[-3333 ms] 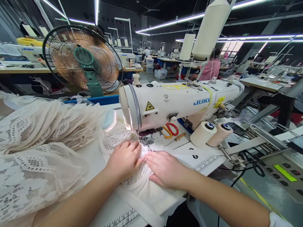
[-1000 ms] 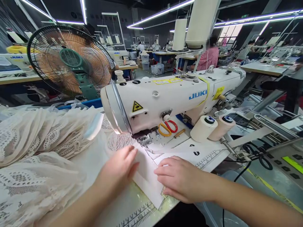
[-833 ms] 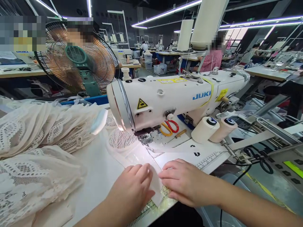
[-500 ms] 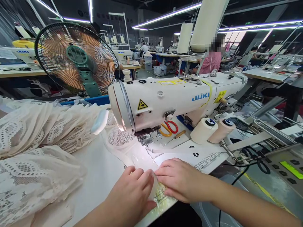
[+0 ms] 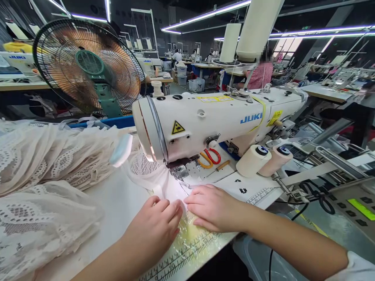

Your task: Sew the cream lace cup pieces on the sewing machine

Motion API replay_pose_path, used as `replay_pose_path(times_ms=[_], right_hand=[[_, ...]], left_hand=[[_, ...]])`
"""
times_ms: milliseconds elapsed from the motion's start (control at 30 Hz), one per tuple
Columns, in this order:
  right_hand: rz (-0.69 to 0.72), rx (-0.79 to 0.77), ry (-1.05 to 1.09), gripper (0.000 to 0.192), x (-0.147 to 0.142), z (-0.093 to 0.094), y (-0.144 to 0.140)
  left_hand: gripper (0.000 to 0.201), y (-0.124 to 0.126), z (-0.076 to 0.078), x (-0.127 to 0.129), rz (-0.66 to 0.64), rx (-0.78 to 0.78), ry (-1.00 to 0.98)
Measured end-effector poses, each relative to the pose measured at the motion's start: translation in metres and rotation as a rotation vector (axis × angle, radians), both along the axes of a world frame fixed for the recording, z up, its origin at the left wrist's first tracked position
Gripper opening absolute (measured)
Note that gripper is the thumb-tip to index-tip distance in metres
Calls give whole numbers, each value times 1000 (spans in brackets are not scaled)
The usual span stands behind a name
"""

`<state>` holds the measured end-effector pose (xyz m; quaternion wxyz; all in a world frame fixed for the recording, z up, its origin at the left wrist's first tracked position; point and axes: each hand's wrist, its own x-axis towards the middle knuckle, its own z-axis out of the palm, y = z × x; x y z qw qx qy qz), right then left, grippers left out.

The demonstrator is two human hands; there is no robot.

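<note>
The pale fabric piece [image 5: 164, 183] lies on the desk [image 5: 123, 207] just in front of the needle area of the white sewing machine [image 5: 211, 121], lit by the machine's lamp, with a lace part running back under the machine head. It looks thin, light and limp — likely to slide and pucker on the smooth top, and the open lace could snag, so flat fingertip pressure near its front edge seems the safer hold. The left hand [image 5: 155, 230] has its fingers curled down on that near edge, pressing or pinching it — which of the two I cannot tell. The right hand [image 5: 213, 207] lies flat and open beside it, fingertips touching the cloth. A printed ruler strip [image 5: 181, 253] runs along the desk's front edge. A heap of lace pieces [image 5: 49, 183] sits to the left, thread cones [image 5: 263, 160] and scissors [image 5: 209, 158] to the right, a fan [image 5: 88, 66] behind; other workstations fill the hall.
</note>
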<state>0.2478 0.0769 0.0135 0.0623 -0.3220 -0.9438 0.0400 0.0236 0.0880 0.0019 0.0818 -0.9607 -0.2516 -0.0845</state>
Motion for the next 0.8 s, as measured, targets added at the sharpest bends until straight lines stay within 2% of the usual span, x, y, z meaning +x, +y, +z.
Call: replay_pose_path(times_ms=[133,333,533,667,800], right_hand=[[-5,49,-18,29,-4,-2,7],[-10,103,-83,29,-11,0,16],[-37,63,-172,30,-19,6,22],[-77,32,-223,36,-25,7,23],[-117,42,-198,39,-32,7,25]], left_hand=[[24,7,1,-4,-24,24,-46],[28,19,4,-11,-52,39,4],[31,32,5,-16,-29,94,46],[32,39,10,-16,18,61,120],[35,45,11,-17,18,78,156]])
